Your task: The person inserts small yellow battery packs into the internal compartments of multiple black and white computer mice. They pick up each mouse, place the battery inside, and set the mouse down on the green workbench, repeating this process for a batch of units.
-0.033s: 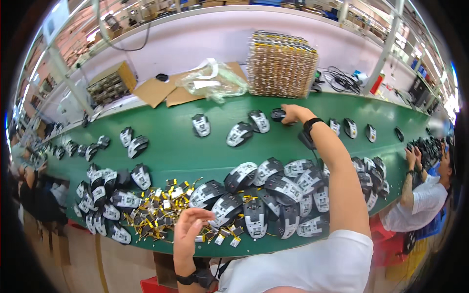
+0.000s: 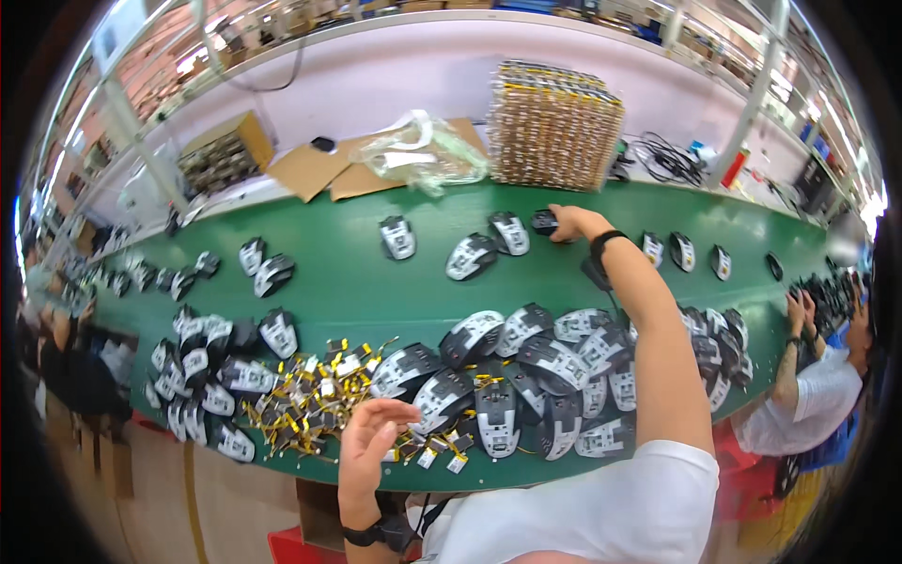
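- The right hand is gripping a dark mouse by its 3 o'clock end; the fingers are partly covering it, so how firmly they are pressing cannot be told.
- Taking the whole view as a dial, the dark mouse is lying at 2 o'clock, toward the far side of the green bench; the tray stack is standing beyond it, at 1 o'clock.
- Loose mice are resting between 8 and 9 o'clock from the dark mouse, well apart from the big heap at 4 o'clock.
- The left hand is hanging at 7 o'clock, its fingers loosely curled, thumb apart, with nothing showing in its grasp.
- Cells with yellow ends are lying in a tangle just beside it, toward 10 o'clock.
- The dark mouse is looking light and stiff, probably somewhat slippery along its curve; its two flanks are offering the best hold.
- The cells are looking light but fragile; flat faces are suiting a fingertip pinch, while thin leads are probably tearing easily if pulled.
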`<state>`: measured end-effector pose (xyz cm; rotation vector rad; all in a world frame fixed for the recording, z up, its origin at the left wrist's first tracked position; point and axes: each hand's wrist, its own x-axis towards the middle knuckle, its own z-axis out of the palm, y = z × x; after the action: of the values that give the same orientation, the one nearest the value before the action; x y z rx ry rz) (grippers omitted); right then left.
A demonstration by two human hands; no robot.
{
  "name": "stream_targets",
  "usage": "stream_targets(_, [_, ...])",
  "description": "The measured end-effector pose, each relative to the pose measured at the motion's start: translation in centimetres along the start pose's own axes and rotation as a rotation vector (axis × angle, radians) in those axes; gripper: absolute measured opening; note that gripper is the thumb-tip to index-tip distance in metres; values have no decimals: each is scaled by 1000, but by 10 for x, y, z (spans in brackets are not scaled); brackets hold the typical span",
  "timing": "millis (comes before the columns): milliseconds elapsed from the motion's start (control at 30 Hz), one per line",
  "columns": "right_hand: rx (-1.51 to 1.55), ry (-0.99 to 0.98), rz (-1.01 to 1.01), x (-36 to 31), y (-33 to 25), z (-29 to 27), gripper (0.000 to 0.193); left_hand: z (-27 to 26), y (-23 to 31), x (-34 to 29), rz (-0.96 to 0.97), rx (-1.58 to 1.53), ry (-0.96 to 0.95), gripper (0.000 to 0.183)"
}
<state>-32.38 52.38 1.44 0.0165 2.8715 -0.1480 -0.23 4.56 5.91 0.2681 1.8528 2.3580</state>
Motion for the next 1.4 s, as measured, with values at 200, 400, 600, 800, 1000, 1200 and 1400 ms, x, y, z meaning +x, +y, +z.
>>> stream_targets(200, [62,408,79,-32,-4,-19,69,-16,-12,-11,25,-102,17,36])
stream_targets(400, [246,400,-534,-213,-231,-45,54,19,-6,17,83,-122,70,74])
stream_targets(600, [344,131,-1132,-282,-289,-13,67,18,-28,7,11,-534,164,77])
stream_targets(800, [370,-92,-1006,-197,-319,-4,15,-57,-44,-62,58,-775,194,94])
stream_targets(1000, [196,27,-1093,-157,-398,62,19,-53,-39,-81,115,-847,358,91])
stream_targets(1200, [181,15,-1100,-146,-392,73,9,-57,-41,-70,106,-838,260,90])
stream_targets(1400, [748,-241,-901,-181,-372,31,16,-51,-29,-54,147,-733,296,80])
